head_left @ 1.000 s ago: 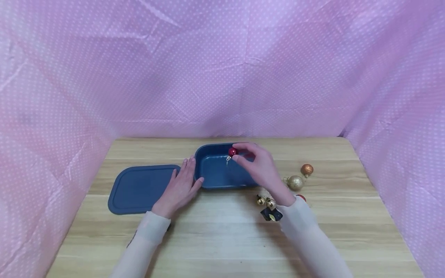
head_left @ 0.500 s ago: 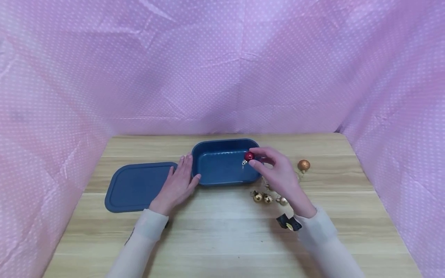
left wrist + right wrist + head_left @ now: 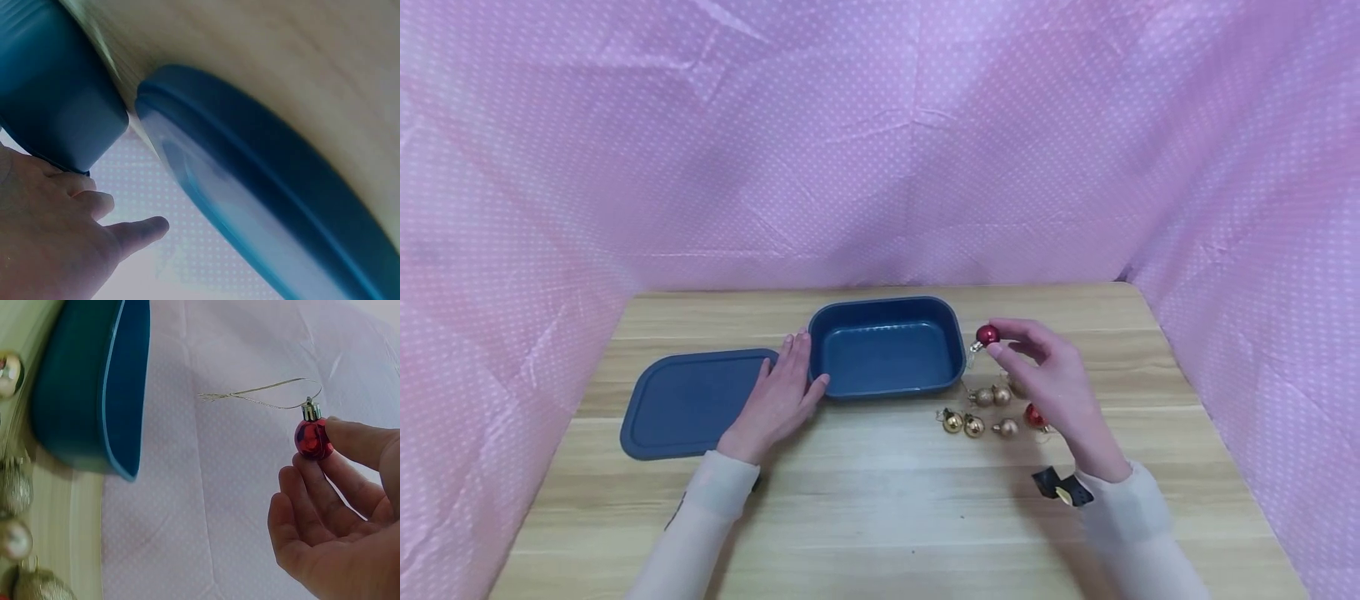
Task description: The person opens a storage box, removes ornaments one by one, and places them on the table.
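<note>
Between thumb and fingertips my right hand (image 3: 1051,379) pinches a shiny red Christmas bauble (image 3: 314,439), held in the air just right of the blue box. A gold cord loop (image 3: 269,394) trails from its metal cap. My left hand (image 3: 775,404) lies with straight fingers against the left side of the open blue box (image 3: 887,392), thumb near its front corner. Nothing shows inside the box. Left of that hand lies the flat blue lid (image 3: 692,408), its near corner also seen as a rim (image 3: 269,150) in the left wrist view.
Several gold baubles (image 3: 974,426) lie on the wooden table (image 3: 865,517) in front and right of the box. Another red bauble (image 3: 1034,415) sits beneath the right hand. Pink dotted cloth (image 3: 880,167) hangs around the back and sides.
My right hand has drawn back rightward from over the box, still pinching the red bauble. More baubles on the table have come into view. The left hand stays at the box.
</note>
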`<control>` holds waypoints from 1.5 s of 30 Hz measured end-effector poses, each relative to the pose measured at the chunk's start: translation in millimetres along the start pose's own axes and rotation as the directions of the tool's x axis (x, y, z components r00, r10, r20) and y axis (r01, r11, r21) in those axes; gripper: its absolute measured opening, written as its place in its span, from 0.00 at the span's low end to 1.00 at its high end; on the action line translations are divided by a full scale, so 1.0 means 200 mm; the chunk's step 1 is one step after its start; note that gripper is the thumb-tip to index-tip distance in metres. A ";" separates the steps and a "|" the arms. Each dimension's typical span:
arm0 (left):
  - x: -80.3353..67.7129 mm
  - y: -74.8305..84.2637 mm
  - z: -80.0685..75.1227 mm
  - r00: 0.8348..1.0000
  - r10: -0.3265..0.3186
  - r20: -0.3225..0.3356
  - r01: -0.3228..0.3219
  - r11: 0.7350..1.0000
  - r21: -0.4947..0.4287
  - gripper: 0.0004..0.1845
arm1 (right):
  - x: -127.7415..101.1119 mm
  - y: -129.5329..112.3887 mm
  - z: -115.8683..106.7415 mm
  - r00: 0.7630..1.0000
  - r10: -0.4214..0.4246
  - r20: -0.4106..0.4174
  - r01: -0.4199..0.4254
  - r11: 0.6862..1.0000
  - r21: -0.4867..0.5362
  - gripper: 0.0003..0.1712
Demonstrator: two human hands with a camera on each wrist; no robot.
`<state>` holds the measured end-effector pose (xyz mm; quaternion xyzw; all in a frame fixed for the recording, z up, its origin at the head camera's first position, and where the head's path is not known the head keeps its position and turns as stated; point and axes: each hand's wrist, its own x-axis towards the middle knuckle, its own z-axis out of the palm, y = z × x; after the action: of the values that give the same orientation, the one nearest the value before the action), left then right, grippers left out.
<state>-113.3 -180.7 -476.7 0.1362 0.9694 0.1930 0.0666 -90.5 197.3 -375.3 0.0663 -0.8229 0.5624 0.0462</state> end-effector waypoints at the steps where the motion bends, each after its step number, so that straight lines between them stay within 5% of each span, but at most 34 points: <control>1: 0.00 0.00 0.00 1.000 0.000 0.000 0.000 1.000 0.003 0.45 | 0.00 0.00 -0.01 1.000 -0.008 -0.005 0.008 1.000 -0.001 0.20; 9: 0.00 0.00 -0.01 1.000 -0.001 0.012 0.001 1.000 0.009 0.45 | -0.03 0.06 -0.11 0.995 -0.066 -0.072 0.060 0.995 -0.082 0.19; 18: 0.00 -0.01 -0.01 1.000 0.011 -0.005 -0.010 1.000 0.024 0.45 | -0.07 0.16 -0.20 0.996 0.012 -0.090 -0.025 0.990 -0.140 0.22; 35: -0.01 0.01 0.00 1.000 0.007 0.002 -0.007 1.000 0.004 0.44 | -0.16 0.42 -0.37 0.996 0.026 -0.080 -0.048 0.955 -0.293 0.21; 45: -0.01 0.00 0.00 1.000 0.006 -0.011 -0.005 1.000 0.016 0.44 | -0.16 0.61 -0.46 0.995 0.081 0.050 -0.059 0.937 -0.343 0.21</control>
<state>-111.8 -181.3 -476.4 0.1384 0.9709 0.1864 0.0596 -77.6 328.8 -459.4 0.0457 -0.9108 0.4101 0.0106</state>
